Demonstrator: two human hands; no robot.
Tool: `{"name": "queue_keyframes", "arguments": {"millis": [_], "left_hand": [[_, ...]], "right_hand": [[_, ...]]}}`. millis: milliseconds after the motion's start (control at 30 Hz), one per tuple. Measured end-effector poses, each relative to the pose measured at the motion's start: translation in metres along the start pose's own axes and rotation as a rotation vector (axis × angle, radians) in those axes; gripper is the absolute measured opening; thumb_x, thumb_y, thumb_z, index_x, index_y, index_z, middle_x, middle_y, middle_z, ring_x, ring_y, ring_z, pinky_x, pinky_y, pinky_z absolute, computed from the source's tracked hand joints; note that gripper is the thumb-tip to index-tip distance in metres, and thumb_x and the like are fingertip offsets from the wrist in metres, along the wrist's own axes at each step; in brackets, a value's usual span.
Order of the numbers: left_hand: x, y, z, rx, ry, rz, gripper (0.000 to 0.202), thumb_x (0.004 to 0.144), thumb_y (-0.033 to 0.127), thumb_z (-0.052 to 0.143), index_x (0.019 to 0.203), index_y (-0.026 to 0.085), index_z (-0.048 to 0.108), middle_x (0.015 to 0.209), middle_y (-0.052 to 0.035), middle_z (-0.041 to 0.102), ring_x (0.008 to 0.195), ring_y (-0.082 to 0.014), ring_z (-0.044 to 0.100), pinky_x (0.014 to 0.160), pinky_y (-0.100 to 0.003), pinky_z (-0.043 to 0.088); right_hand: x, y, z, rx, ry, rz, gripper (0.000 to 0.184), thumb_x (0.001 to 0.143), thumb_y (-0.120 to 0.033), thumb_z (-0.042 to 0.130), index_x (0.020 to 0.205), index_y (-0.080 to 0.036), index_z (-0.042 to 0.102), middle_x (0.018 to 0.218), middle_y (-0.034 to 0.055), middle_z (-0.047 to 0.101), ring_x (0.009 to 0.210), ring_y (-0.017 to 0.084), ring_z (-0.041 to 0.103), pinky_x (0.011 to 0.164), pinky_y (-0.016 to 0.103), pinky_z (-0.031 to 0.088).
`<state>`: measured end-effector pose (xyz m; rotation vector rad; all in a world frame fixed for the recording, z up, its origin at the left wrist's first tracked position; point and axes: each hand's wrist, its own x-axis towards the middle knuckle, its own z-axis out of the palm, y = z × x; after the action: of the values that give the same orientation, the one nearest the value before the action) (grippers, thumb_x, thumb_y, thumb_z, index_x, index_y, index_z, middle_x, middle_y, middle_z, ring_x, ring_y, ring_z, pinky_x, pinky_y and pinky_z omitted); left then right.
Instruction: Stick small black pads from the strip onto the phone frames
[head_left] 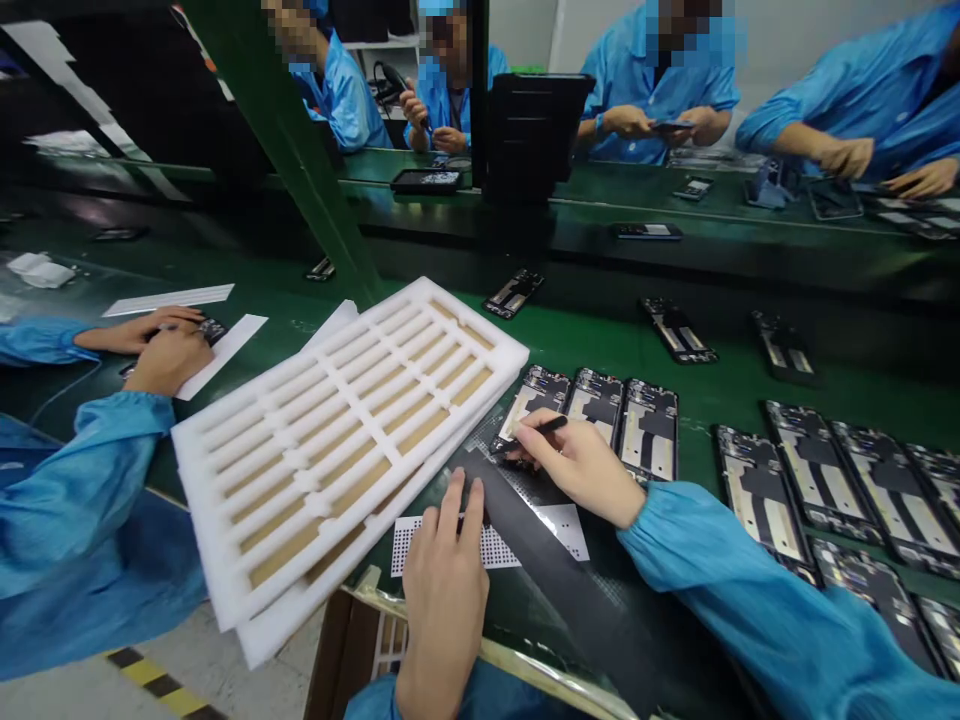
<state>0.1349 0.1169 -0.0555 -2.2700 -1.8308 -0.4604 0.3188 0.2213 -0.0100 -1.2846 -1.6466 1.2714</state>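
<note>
My left hand lies palm down at the table's front, fingers stretched out. Its fingertips rest at the upper end of a long black strip, beside a white sheet with rows of black dots. My right hand pinches a slim black tool, its kind unclear, over the lower end of an opened phone. The tool's tip is hidden by my fingers. Two more opened phones, a middle one and a right one, lie alongside it.
Stacked white foam trays with slots lie left of my hands. Several opened phones lie in rows at the right. More phones sit on the green belt behind. A co-worker's hands work at the left; others sit across.
</note>
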Motion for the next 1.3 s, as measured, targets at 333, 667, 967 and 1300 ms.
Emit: {"name": "queue_keyframes", "arguments": {"millis": [333,667,967,1300], "left_hand": [[0.014,0.001,0.010,-0.037,-0.101,-0.065,0.064,0.078,-0.011,0.044,0.135,0.011,0.064,0.143,-0.0069,0.063,0.085,-0.0277,0.067,0.060,-0.039,0.057],[0.024,0.010,-0.035,-1.445,-0.312,-0.690,0.035,0.107,0.036,0.036,0.132,0.020,0.054,0.095,-0.0075,0.074,0.058,-0.0121,0.060,0.047,-0.023,0.048],[0.026,0.042,-0.052,-2.305,-0.323,-0.836,0.025,0.101,0.036,0.056,0.119,0.020,0.061,0.087,-0.0051,0.071,0.056,-0.0083,0.056,0.046,-0.018,0.043],[0.017,0.054,-0.055,-2.148,-0.355,-0.764,0.036,0.098,0.046,0.062,0.125,0.022,0.059,0.083,0.0001,0.065,0.061,-0.0089,0.060,0.052,-0.021,0.049]], "right_hand": [[0.046,0.016,0.017,-0.028,-0.099,-0.048,0.024,0.097,-0.038,0.061,0.085,-0.019,0.069,0.074,0.0036,0.077,0.073,0.022,0.076,0.072,0.032,0.057],[-0.038,-0.038,-0.003,0.076,0.180,-0.084,0.023,0.104,-0.040,0.057,0.099,-0.031,0.078,0.097,-0.0006,0.080,0.089,0.014,0.079,0.082,0.016,0.062],[-0.087,-0.031,0.006,-0.115,0.349,-0.106,0.020,0.103,-0.033,0.058,0.104,-0.034,0.078,0.101,-0.0039,0.082,0.088,0.010,0.079,0.081,0.008,0.058],[-0.104,-0.034,-0.003,-0.163,0.321,-0.205,0.021,0.105,-0.027,0.055,0.109,-0.037,0.074,0.103,-0.0075,0.081,0.096,0.008,0.078,0.089,0.007,0.055]]}}
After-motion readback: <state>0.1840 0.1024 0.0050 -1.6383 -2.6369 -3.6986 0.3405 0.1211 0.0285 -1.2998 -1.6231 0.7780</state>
